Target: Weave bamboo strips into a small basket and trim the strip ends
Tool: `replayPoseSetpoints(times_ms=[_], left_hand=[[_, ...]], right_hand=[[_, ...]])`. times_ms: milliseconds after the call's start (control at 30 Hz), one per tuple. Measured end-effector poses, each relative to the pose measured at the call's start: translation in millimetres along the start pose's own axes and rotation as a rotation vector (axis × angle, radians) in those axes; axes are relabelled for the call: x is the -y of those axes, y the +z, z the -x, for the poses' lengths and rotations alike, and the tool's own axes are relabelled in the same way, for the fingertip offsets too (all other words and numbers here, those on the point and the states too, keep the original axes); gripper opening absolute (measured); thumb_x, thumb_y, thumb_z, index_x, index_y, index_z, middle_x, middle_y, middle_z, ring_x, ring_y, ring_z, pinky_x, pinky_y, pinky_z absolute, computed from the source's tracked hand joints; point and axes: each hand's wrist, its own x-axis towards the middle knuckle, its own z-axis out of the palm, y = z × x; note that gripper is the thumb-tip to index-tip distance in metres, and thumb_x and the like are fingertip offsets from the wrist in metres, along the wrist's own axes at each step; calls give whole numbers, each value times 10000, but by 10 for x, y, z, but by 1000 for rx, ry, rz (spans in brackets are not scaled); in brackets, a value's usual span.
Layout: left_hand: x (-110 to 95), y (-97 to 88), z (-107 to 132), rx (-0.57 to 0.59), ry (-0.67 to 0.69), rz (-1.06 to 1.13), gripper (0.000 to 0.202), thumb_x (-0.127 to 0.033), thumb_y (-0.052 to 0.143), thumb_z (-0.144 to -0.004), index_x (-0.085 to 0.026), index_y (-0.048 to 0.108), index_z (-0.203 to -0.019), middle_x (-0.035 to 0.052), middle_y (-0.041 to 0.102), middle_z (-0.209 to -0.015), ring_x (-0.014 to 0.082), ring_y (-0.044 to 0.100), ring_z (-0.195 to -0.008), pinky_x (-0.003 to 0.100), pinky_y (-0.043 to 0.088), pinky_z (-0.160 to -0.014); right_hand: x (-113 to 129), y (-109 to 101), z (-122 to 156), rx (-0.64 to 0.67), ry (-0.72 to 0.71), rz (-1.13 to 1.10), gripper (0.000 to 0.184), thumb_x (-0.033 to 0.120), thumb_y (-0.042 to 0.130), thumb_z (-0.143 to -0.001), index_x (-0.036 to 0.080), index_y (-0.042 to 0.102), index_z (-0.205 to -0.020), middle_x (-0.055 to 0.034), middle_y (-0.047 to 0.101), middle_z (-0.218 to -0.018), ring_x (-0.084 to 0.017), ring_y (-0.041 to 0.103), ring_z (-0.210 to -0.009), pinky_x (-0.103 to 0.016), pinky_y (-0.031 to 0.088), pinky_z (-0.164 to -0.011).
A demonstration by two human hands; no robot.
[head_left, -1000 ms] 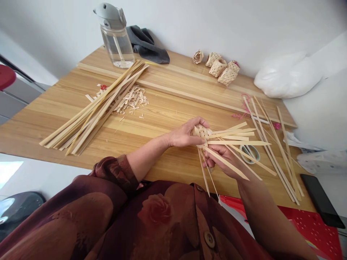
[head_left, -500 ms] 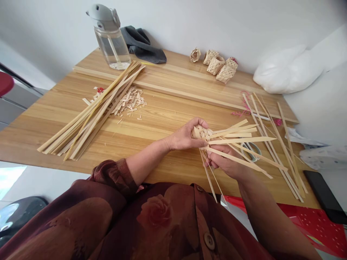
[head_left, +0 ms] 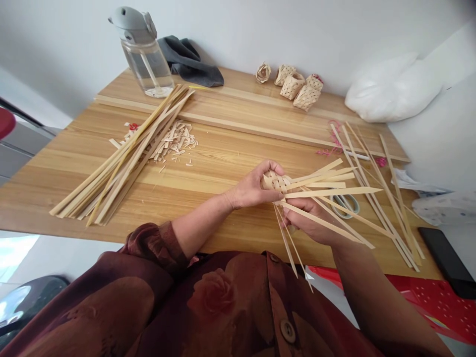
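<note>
Hands: left hand (head_left: 251,188) gripped the woven bamboo piece (head_left: 277,182); right hand (head_left: 307,223) together with it, pinching loose bamboo strips (head_left: 332,192).
Location: held just above tabletop (head_left: 193,183).
Progress: small weave done; strip ends unwoven.
Nearby: finished woven pieces (head_left: 293,85).

Bright, even daylight; soft shadow under the left hand (head_left: 251,187); mild sheen on the wooden table (head_left: 74,193); edges bowed.

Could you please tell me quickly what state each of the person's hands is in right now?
Left hand: closed, holding the woven bamboo piece.
Right hand: closed, gripping its loose strips.
</note>
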Motion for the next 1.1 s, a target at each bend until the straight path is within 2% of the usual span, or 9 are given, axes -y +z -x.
replayPoseSetpoints(times_ms=[133, 367, 533, 667, 800, 967, 1100], left_hand=[[8, 2, -5, 2, -4, -1, 515, -229, 840, -709, -189, 488, -1083, 3, 589, -909, 98, 511, -748, 268, 434, -699], [14, -4, 7, 10, -18, 12, 535, -267, 851, -698, -201, 490, -1088, 11, 609, -920, 109, 536, -759, 273, 440, -706], [20, 12, 9, -3, -28, 46, 528, -234, 840, -694, -194, 486, -1084, 21, 627, -940, 109, 554, -778, 269, 448, -721], [15, 31, 7, -39, -62, 125, 545, -207, 841, -658, -196, 475, -1061, -12, 609, -873, 88, 530, -711, 255, 433, -679], [12, 49, 10, -61, -84, 156, 544, -197, 824, -641, -202, 472, -1056, -28, 607, -842, 88, 536, -696, 255, 434, -680], [46, 77, 7, -77, -67, 150, 514, -202, 797, -655, -197, 471, -1053, -34, 582, -812, 87, 512, -677, 256, 429, -664], [67, 108, 12, -62, 3, 103, 476, -247, 785, -701, -197, 473, -1058, -27, 555, -841, 88, 491, -694, 251, 430, -672]], right_hand=[[8, -21, -1, -4, -20, 25, 383, 327, 580, -950, 221, 702, -603, -10, 671, -596, -151, 553, -576, -307, 440, -598], [-41, -42, -17, 26, -80, 1, 395, 382, 594, -976, 231, 728, -637, -12, 681, -602, -158, 565, -588, -317, 499, -634], [-39, -28, -20, 41, -64, 1, 387, 337, 568, -970, 230, 703, -623, -11, 691, -613, -159, 587, -589, -314, 494, -637], [114, -14, -11, -3, 2, 5, 403, 299, 512, -973, 231, 645, -599, -15, 690, -618, -158, 597, -586, -309, 484, -621], [224, 3, 35, -24, -26, -3, 379, 319, 495, -985, 234, 631, -642, -17, 672, -628, -163, 583, -580, -311, 489, -603], [181, 73, 126, -97, -67, 93, 414, 350, 480, -1047, 232, 574, -662, -9, 619, -646, -172, 576, -654, -334, 466, -696], [155, 134, 175, -143, -23, 84, 418, 377, 461, -1062, 225, 543, -681, -3, 579, -639, -167, 535, -634, -329, 426, -662]])
